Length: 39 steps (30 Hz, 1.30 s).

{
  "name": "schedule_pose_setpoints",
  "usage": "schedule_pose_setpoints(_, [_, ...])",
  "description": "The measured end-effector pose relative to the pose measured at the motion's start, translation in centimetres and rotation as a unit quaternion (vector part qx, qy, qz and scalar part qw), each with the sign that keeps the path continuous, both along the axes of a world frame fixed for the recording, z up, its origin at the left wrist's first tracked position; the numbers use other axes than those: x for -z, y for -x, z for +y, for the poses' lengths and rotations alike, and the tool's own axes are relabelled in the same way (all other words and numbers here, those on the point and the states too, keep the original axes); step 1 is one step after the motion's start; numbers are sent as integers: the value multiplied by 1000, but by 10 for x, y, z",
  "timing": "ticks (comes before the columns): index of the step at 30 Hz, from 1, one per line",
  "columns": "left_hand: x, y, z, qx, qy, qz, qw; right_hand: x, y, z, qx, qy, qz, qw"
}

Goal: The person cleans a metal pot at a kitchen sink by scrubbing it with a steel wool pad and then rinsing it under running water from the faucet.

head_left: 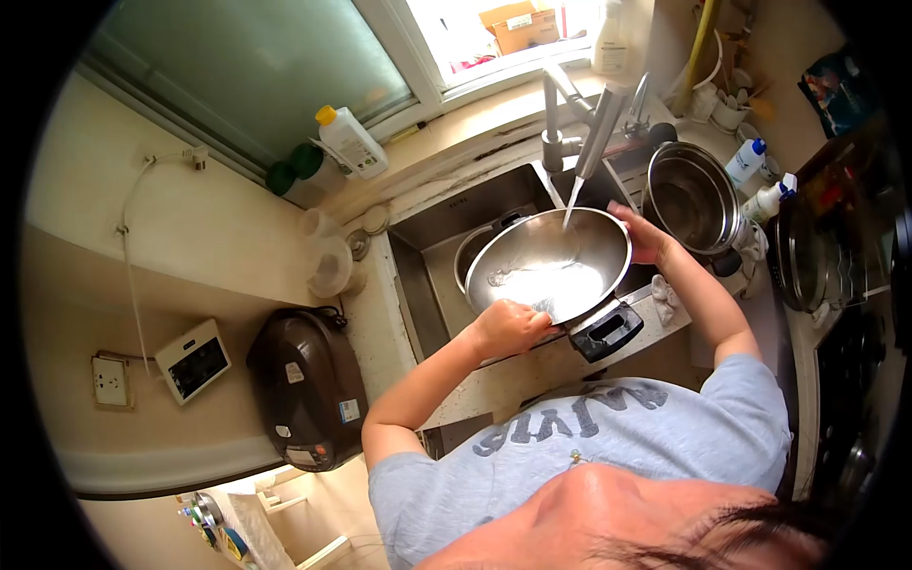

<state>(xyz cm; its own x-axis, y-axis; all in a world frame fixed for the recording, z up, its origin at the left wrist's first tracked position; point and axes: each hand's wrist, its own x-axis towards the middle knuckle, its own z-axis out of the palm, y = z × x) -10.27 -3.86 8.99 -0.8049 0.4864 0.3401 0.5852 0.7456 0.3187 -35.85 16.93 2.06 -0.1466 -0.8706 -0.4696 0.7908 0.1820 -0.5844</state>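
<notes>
A wide steel pan (513, 255) is tilted over the sink, its hollow side up. Water from the pull-out faucet (597, 133) runs into it, and bright light reflects off the wet inside. My left hand (513, 328) is closed at the pan's near left rim; a small greyish patch shows by its fingers, too unclear to name. My right hand (641, 237) grips the far right rim, some fingers hidden behind it. A black side handle (606, 332) sticks out towards my body. Beneath the pan, another steel pot (466, 256) shows partly in the sink.
The sink (410, 285) has a stone counter around it. At right stand a large steel pot (692, 195), spray bottles (746, 161) and a glass lid (800, 256). A brown rice cooker (306, 389) sits at left, near plastic cups (328, 266). A white jug (351, 142) stands on the windowsill.
</notes>
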Motion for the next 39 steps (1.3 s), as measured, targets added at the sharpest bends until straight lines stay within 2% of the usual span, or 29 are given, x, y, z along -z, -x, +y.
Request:
schedule_pose_setpoints(1, [4,1,4,4,-1,1,1000,8,-3,4,27,-37,85,995])
schedule_pose_setpoints(2, [9,2,8,8,33,11,999,11,0,12,43,-83,28,995])
schedule_pose_setpoints(4, [17,7,15,13,69,21,997,11,-5,21,71,-98,51,991])
schedule_pose_setpoints(6, [25,10,22,32,92,-25,995,6,-12,25,109,-106,42,987])
schedule_pose_setpoints(8, [37,14,28,45,121,-45,991,22,-10,30,122,-105,53,986])
schedule_pose_setpoints(10, [57,21,28,70,146,-23,986,21,-13,31,172,-47,110,978])
schedule_pose_setpoints(12, [67,25,28,70,173,-28,982,28,-8,39,161,-55,101,980])
schedule_pose_setpoints(15, [78,33,27,68,202,-22,977,48,-7,48,211,-14,108,971])
schedule_pose_setpoints(19, [92,38,33,83,233,-51,968,52,-8,56,234,-41,105,966])
schedule_pose_setpoints(22, [111,42,43,122,220,-35,967,51,-7,56,220,-93,169,956])
schedule_pose_setpoints(24, [116,42,48,123,200,-42,971,56,-4,53,199,-118,398,888])
schedule_pose_setpoints(25, [116,42,51,118,182,-46,975,50,-3,51,174,-167,524,817])
schedule_pose_setpoints(26, [118,43,53,112,163,-53,979,46,-7,45,152,-262,628,716])
schedule_pose_setpoints(28, [115,46,58,115,160,-62,978,7,-17,20,153,-260,732,611])
schedule_pose_setpoints(30, [122,45,62,100,172,-66,978,-7,1,-13,186,-203,779,564])
schedule_pose_setpoints(32, [121,45,63,91,153,-64,982,-3,37,-52,211,-198,762,580])
schedule_pose_setpoints(33, [120,46,64,96,140,-73,983,9,64,-70,201,-213,733,614])
schedule_pose_setpoints(34, [119,46,64,100,128,-82,983,25,89,-88,190,-227,702,647])
schedule_pose_setpoints(37, [117,50,67,100,107,-92,985,79,141,-125,172,-258,665,679])
schedule_pose_setpoints(38, [116,51,67,105,88,-88,987,105,156,-137,203,-236,618,722])
schedule_pose_setpoints(39, [114,52,68,108,91,-95,985,106,157,-147,237,-212,568,759])
